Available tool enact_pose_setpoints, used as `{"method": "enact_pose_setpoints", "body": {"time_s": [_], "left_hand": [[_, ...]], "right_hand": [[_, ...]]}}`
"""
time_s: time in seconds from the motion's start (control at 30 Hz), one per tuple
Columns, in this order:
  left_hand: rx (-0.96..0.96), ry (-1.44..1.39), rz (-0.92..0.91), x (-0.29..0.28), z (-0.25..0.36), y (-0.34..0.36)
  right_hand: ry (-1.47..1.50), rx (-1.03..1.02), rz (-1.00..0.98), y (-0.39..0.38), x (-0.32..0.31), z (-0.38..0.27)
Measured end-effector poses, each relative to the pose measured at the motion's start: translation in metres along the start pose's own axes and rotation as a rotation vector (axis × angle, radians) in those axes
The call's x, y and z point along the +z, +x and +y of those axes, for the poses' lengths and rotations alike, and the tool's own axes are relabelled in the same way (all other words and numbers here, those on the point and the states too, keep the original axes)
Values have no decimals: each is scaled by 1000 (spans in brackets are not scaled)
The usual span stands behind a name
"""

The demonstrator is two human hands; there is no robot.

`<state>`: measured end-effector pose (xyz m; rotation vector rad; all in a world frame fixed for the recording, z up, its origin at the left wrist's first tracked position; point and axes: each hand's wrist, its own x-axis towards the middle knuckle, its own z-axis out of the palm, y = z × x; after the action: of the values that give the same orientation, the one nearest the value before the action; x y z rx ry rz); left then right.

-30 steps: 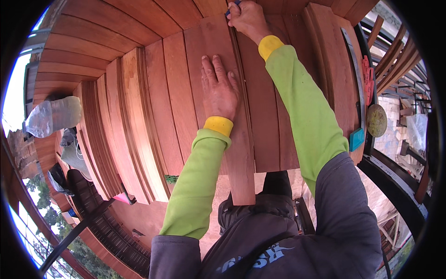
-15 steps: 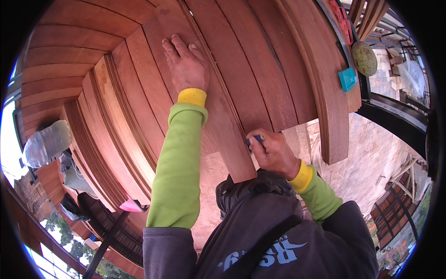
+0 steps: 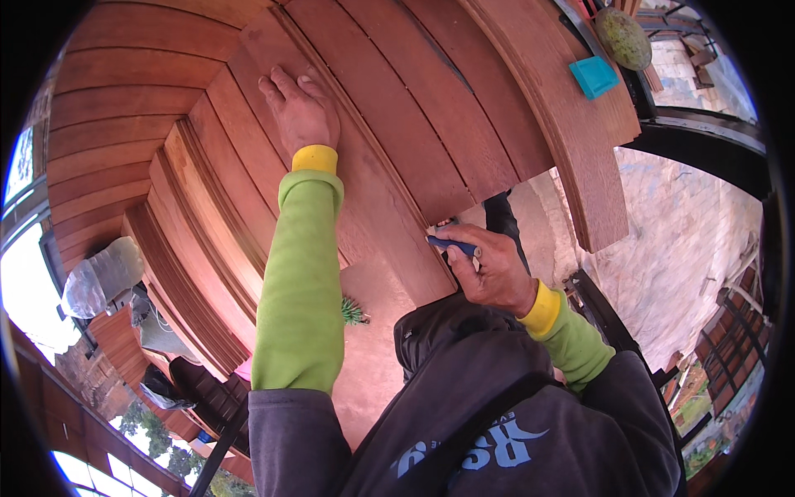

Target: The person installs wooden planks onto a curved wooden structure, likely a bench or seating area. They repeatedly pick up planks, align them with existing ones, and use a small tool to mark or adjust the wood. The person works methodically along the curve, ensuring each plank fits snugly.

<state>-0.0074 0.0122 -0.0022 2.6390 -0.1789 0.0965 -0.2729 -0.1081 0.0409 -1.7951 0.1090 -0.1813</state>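
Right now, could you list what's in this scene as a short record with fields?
Place: stacked reddish wooden boards
Left hand: pressed flat on a board, arm in a green sleeve
Right hand: closed around a blue pen-like tool at the board's near end
Nearby: teal block, clear plastic bottle, small green spiky thing

Both forearms wear snug lime-green sleeves, each ending in a bright yellow cuff at the wrist, the left hand [image 3: 300, 112] toward twelve o'clock and the right hand [image 3: 490, 269] nearer three o'clock. The hands are bare. The upper arms and chest wear a dark grey top with pale blue lettering, crossed by a dark strap.
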Motion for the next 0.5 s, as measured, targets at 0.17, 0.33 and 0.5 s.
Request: {"method": "enact_pose_setpoints", "body": {"time_s": [0.17,0.33,0.5], "left_hand": [[-5,17,-2,1,2,-1],[-24,28,0,1,0,-1],[3,29,57,3,-1,0]], "right_hand": [[-24,-11,-6,-9,3,-9],[-93,-9,-69,1,1,-3],[-108,-9,-58,25,10,1]]}}
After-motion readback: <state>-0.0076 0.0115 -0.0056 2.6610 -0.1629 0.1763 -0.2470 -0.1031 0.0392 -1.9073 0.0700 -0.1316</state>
